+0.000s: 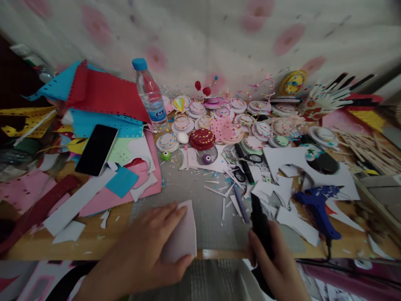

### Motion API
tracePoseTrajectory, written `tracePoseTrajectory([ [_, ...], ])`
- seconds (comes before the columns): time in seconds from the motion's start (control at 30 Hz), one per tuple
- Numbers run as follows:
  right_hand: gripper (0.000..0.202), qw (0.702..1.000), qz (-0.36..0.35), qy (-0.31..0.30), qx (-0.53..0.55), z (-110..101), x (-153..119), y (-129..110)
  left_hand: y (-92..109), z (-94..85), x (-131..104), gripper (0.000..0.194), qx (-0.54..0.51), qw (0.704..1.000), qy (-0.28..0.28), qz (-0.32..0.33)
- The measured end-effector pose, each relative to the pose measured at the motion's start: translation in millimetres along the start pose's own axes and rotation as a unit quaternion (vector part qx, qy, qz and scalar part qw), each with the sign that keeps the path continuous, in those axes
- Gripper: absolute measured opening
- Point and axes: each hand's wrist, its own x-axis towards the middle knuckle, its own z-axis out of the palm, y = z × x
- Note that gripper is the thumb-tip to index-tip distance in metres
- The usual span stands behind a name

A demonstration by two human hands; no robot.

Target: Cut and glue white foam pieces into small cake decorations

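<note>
My left hand (150, 242) is closed round a piece of white board (184, 232), thumb on its near side and fingers on top, at the front edge of the grey cutting mat (178, 184). To the right, my right hand (272, 259) is wrapped round a black-handled tool (261, 223), its tip pointing away from me; what kind of tool it is cannot be made out. A gap separates the tool from the board. Thin white paper strips and a purple stick (240, 203) lie beyond my right hand.
Small decorated round pieces (202, 139) crowd the back centre, near a water bottle (152, 98). A phone (97, 150) lies on coloured sheets at left. Scissors (252, 158), a black marker (244, 164), cut white board (347, 184) and a blue glue gun (321, 211) with its cable are at right.
</note>
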Motion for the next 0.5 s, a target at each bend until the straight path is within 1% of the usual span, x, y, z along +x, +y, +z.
tracePoseTrajectory([
  [0.07, 0.024, 1.0, -0.015, -0.023, -0.012, 10, -4, 0, 5, -1.2, -2, 0.055, -0.017, 0.999, -0.029, 0.006],
  [0.1, 0.024, 0.999, -0.032, -0.034, -0.021, 15, -5, 0, 7, -0.2, -1, 0.052, -0.019, 0.999, -0.033, 0.01],
  [0.17, 0.024, 0.994, -0.083, -0.053, -0.045, 24, -7, 0, 10, 2.7, 3, 0.054, -0.017, 0.999, -0.027, 0.01],
  [0.23, 0.025, 0.987, -0.123, -0.074, -0.069, 30, -6, 0, 11, 4.3, 6, 0.059, -0.018, 0.999, -0.03, 0.003],
  [0.3, 0.024, 0.981, -0.134, -0.108, -0.09, 35, -5, -2, 10, 2.7, 8, 0.067, -0.027, 0.998, -0.049, -0.003],
  [0.33, 0.023, 0.978, -0.132, -0.127, -0.103, 38, -5, -2, 9, 0.8, 8, 0.067, -0.031, 0.998, -0.062, -0.006],
  [0.37, 0.023, 0.974, -0.132, -0.143, -0.118, 42, -4, -3, 7, -1.7, 8, 0.063, -0.033, 0.996, -0.077, -0.008],
  [0.43, 0.023, 0.964, -0.14, -0.155, -0.163, 48, -5, -4, 6, -7.6, 8, 0.05, -0.034, 0.994, -0.106, -0.012],
  [0.47, 0.024, 0.958, -0.148, -0.155, -0.191, 51, -5, -4, 5, -10.6, 8, 0.049, -0.034, 0.992, -0.12, -0.011],
  [0.5, 0.025, 0.949, -0.156, -0.158, -0.222, 53, -6, -4, 5, -13.1, 9, 0.053, -0.035, 0.99, -0.134, -0.007],
])
